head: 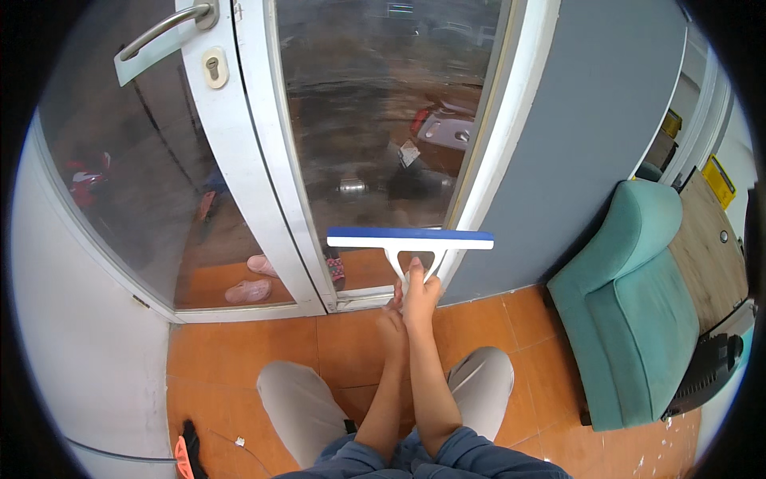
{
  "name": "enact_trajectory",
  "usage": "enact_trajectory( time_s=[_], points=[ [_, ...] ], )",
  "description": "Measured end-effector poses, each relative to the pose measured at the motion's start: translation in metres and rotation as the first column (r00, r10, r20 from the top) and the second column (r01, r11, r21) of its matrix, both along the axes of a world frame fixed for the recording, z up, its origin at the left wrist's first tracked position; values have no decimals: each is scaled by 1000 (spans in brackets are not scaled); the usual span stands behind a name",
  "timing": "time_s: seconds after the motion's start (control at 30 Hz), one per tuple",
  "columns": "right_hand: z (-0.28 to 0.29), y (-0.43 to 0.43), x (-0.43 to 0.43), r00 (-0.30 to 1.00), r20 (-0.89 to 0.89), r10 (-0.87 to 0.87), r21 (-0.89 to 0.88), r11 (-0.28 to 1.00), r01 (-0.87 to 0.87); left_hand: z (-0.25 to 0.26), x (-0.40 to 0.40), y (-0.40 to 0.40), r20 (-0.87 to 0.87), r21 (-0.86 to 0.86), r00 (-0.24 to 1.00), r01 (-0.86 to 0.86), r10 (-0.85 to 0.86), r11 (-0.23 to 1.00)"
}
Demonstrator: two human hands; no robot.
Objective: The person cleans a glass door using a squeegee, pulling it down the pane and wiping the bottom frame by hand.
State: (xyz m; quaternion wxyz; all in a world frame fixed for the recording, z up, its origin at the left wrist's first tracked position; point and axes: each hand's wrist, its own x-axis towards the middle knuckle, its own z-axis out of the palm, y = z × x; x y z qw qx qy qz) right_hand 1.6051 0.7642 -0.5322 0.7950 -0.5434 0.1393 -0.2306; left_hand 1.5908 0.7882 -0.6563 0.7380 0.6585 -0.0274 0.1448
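A window squeegee [413, 243] with a blue blade edge and a white plastic frame is held up in front of the glass door. My right hand [422, 294] grips its handle, thumb pointing up along the fork. Close beside the right wrist, my left hand [392, 328] is curled at the lower end of the grip; whether its fingers close on the handle is hidden. Behind the squeegee stands a narrow glass pane [371, 138], streaked and smeared. The blade overlaps the pane's lower part and the right door frame in view; contact with the glass cannot be told.
Left of the pane is a white-framed door leaf [233, 155] with a metal lever handle [164, 30]. A teal upholstered chair [640, 323] and a wooden tabletop [706, 251] stand at right. Pink clogs [248, 291] show through the glass. An orange-and-black object [187, 452] lies lower left.
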Motion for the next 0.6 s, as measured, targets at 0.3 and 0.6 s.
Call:
enact_trajectory(
  time_s=[0.3, 0.6],
  points=[
    [-6, 54, 4, 987, -14, 162, -52, 985, -162, -18, 1, 44, -23, -101, 984, -179, 177, 979],
    [-46, 78, 12, 956, -129, 265, -3, 963, -268, -40, -2, 62, -66, -146, 958, -286, 279, 947]
  ],
)
